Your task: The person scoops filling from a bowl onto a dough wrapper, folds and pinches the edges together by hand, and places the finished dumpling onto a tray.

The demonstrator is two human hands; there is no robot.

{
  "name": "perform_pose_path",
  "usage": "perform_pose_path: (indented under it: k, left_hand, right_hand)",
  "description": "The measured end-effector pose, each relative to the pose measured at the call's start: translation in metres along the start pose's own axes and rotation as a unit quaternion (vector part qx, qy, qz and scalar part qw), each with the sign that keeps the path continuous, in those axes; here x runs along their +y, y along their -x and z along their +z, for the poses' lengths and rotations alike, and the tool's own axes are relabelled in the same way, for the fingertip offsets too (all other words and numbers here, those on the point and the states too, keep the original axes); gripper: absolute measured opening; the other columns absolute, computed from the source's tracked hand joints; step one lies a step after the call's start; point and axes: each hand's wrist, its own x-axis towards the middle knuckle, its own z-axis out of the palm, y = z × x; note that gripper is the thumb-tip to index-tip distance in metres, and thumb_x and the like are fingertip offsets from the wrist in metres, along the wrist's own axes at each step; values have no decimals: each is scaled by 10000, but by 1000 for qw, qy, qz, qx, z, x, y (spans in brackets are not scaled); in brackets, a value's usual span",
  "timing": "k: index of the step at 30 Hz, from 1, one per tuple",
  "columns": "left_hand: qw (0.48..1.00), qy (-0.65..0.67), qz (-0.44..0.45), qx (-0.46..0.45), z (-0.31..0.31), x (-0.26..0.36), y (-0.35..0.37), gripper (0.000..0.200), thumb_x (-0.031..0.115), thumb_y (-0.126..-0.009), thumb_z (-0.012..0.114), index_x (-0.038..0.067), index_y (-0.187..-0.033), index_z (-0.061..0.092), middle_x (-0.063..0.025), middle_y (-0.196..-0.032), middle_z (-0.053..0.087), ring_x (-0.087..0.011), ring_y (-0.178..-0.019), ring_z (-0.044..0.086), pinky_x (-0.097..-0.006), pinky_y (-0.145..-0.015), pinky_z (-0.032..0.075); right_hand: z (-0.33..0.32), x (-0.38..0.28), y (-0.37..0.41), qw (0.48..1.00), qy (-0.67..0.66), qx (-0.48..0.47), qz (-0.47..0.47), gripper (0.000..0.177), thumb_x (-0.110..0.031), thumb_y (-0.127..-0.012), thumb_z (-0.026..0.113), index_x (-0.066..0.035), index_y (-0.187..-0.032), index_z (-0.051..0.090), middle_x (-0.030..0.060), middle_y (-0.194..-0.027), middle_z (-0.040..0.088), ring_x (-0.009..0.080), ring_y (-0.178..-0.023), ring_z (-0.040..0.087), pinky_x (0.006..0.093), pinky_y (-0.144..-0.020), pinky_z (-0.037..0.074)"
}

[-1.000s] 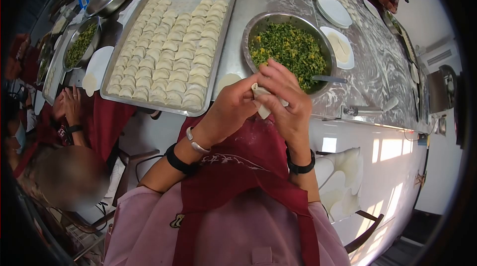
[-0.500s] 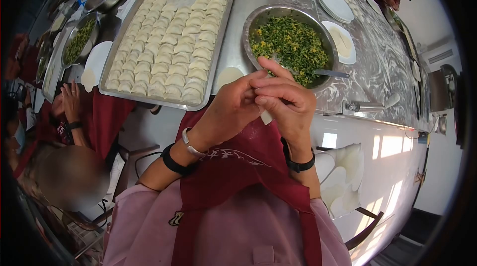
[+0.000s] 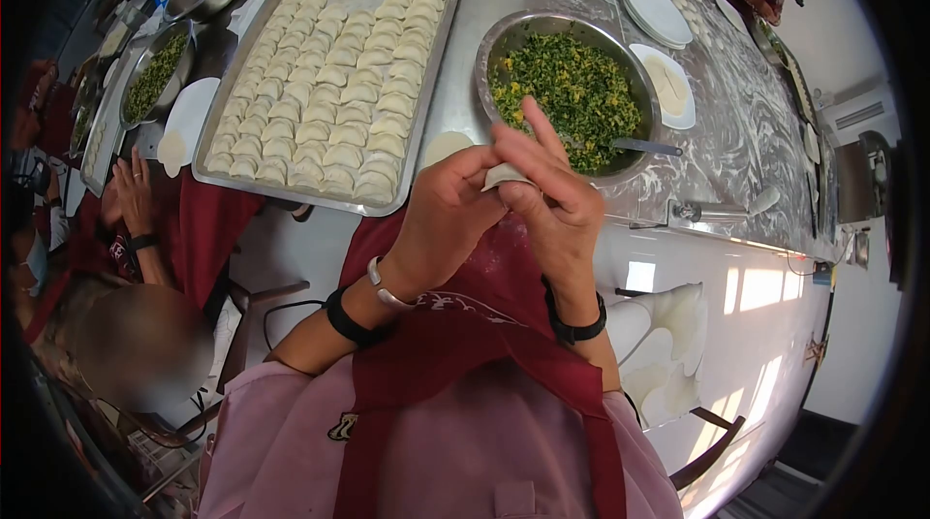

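Note:
Between my two hands, held in front of my apron, is a pale dumpling point(image 3: 504, 176), partly hidden by my fingers. My left hand point(image 3: 450, 209) has its fingers closed around one side of it. My right hand point(image 3: 557, 199) pinches the other side with the thumb, while some of its fingers stretch upward. Just beyond the hands stands a steel bowl point(image 3: 647, 83) of chopped green and yellow filling point(image 3: 562, 83), with a metal utensil handle point(image 3: 647, 145) over its rim. A round dough wrapper point(image 3: 448, 145) lies on the table left of that bowl.
A large tray point(image 3: 412, 170) bears rows of folded dumplings point(image 3: 329, 93). White plates point(image 3: 657, 13), a plate with a wrapper point(image 3: 668, 83) and a rolling pin point(image 3: 717, 212) are at right on the floury table point(image 3: 746, 112). Co-workers' hands point(image 3: 134, 194) show at left and far right.
The dumpling has come into clearer view between my fingers, higher than before. My hands have shifted slightly and my right fingers point more upward.

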Motion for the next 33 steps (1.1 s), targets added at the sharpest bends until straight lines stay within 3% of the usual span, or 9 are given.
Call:
perform_pose_path:
  k: [2,9,13,19,23,26,29,31,33]
  left_hand:
    - [999,28,11,19,2,-3,-1,323,41,-954,648,-50,-1249,554,-90,-1129,660,-86,-981,617,-234,-803,526]
    - [999,39,-12,-28,-4,-8,5,467,123,-1027,527,-58,-1441,406,-131,-1307,558,-166,-1177,575,-321,-1001,492]
    - [939,332,-74,-39,-8,-9,0,505,243,-1085,427,-66,-1478,359,-139,-1328,543,-207,-1220,565,-384,-1074,450]
    - [947,305,-93,-40,-2,-11,3,490,167,-1071,437,-78,-1485,341,-101,-1350,539,-176,-1249,547,-398,-1122,425]
    - [939,328,-92,-48,-1,-12,2,526,109,-1043,474,-67,-1510,306,-102,-1414,511,-183,-1295,517,-391,-1151,405]
    - [928,356,-86,-62,-7,-17,0,560,82,-1027,494,-59,-1525,281,-123,-1461,479,-199,-1344,484,-386,-1168,388]
    - [925,368,-90,-38,2,-12,1,546,71,-1028,483,-56,-1523,291,-134,-1444,491,-205,-1333,494,-381,-1162,390]
    - [923,371,-94,-30,4,-13,2,497,64,-1040,450,-46,-1511,336,-129,-1385,535,-193,-1286,529,-373,-1135,410]
    - [922,376,-80,-56,0,-15,0,553,75,-1031,480,-60,-1525,272,-156,-1457,468,-223,-1330,501,-391,-1169,385]
  right_hand:
    - [11,-9,0,998,-13,66,10,273,-157,-882,731,-32,-1124,746,149,-1249,692,361,-1396,460,482,-1154,340]
    - [-6,9,2,999,37,-21,-28,359,-260,-960,653,-17,-1221,696,178,-1320,647,368,-1442,388,444,-1115,385]
    - [5,-7,-3,999,46,23,-10,351,-257,-971,636,-10,-1213,697,175,-1311,653,365,-1446,382,449,-1122,378]
    - [-11,9,2,994,96,-44,-23,429,-272,-965,643,-7,-1303,636,185,-1401,586,396,-1453,360,442,-1130,365]
    - [-4,1,-5,992,115,-10,-51,439,-277,-964,638,-13,-1315,627,183,-1409,580,412,-1443,370,458,-1139,346]
    - [1,-5,-5,991,118,33,-45,399,-215,-960,631,-12,-1304,638,178,-1407,585,410,-1435,387,456,-1137,341]
    - [-14,12,-1,982,173,-49,-65,453,-201,-947,637,-15,-1358,595,181,-1445,550,415,-1432,391,448,-1131,348]
    - [-13,10,-2,981,177,-34,-66,438,-164,-932,657,-1,-1336,609,182,-1425,568,405,-1434,393,447,-1131,356]
    - [-7,2,-4,990,134,6,-40,417,-113,-909,680,9,-1305,629,182,-1399,590,390,-1429,404,445,-1129,367]
